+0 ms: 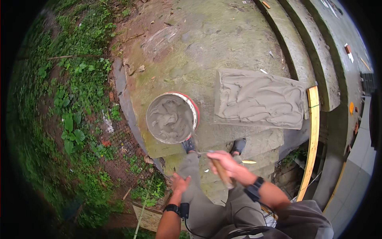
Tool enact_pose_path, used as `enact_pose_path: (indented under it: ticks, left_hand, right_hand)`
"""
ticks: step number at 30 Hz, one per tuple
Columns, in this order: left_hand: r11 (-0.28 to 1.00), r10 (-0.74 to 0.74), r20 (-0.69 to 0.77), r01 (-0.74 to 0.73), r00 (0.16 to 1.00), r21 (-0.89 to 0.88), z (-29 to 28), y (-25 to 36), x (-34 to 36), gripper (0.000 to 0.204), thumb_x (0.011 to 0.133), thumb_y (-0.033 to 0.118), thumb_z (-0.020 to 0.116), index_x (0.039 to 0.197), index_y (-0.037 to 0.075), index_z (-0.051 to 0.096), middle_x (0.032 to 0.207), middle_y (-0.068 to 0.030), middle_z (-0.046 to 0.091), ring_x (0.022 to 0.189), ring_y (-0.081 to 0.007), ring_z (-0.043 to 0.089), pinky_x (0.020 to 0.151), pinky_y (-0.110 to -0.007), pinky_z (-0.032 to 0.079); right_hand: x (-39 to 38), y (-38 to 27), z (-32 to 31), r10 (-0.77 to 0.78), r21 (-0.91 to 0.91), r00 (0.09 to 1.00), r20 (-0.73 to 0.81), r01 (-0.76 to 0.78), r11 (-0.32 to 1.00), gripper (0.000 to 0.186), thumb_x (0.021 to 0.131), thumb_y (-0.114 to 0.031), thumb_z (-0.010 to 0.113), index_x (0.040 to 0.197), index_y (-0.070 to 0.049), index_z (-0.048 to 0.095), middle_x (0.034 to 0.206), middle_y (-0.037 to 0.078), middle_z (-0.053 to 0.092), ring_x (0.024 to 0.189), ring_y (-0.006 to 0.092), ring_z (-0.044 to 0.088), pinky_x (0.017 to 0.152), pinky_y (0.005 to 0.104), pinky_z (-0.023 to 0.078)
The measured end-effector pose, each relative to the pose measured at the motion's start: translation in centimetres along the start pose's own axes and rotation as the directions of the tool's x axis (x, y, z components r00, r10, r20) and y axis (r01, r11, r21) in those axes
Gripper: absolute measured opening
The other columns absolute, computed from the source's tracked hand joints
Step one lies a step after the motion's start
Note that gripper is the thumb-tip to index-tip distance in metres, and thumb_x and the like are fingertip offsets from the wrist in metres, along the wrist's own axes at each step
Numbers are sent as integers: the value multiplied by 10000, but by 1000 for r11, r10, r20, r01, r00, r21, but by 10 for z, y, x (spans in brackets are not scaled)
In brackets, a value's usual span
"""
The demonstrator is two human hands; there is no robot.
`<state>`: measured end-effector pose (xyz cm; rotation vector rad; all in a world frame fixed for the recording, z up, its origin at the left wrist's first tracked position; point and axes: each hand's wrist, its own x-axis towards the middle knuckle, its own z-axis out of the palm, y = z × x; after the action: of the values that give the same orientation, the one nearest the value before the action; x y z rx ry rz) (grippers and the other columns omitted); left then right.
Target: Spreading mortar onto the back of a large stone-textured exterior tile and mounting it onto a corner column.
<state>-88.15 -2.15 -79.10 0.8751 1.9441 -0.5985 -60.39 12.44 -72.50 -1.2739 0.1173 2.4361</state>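
My right hand (224, 164) grips the wooden handle (223, 176) of a trowel, whose thin, blurred metal part extends toward a white-and-red bucket (195, 115) of grey mortar (170, 117). My left hand (180, 183) is beside my left leg, fingers partly spread, with nothing visible in it. A rectangular slab (258, 99), thickly coated in ridged grey mortar, lies right of the bucket on mossy concrete (187, 51). My dark shoes are below the bucket and slab.
Concrete steps (318, 67) curve along the right, with a long wooden plank (312, 143) standing beside them. Plants and wire mesh cover the ground (79, 119) beyond the concrete edge at left. Pale panels (356, 159) and scattered small debris are at far right.
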Motion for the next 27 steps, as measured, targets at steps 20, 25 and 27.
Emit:
enact_pose_path:
  ticks: [20, 25, 27]
  left_hand:
    - [994, 54, -57, -48, 997, 98, 49, 13, -11, 1154, 865, 655, 668, 1553, -128, 174, 1524, -434, 325, 1453, -531, 327, 1173, -518, 361]
    - [992, 2, -302, -40, 953, -122, 25, 51, -8, 960, 879, 614, 667, 1443, -114, 392, 1461, -412, 415, 1343, -514, 463, 1094, -531, 429]
    - [991, 51, -533, -108, 844, -77, 16, 63, -12, 744, 905, 548, 660, 1259, -100, 562, 1290, -379, 569, 1103, -506, 611, 991, -535, 488]
  right_hand:
    - [7, 41, -251, -561, -971, 817, -132, 8, 240, 397, 911, -382, 684, 789, -6, 718, 720, 223, 663, 638, 364, 654, 639, 494, 499]
    - [-121, 73, -400, -600, -879, 650, -466, -263, 398, 332, 865, -303, 750, 960, 15, 755, 880, 236, 730, 875, 429, 712, 800, 480, 565]
    - [-159, 83, -423, -568, -838, 620, -541, -339, 428, 333, 863, -314, 755, 976, 0, 760, 901, 226, 739, 895, 422, 715, 819, 480, 566]
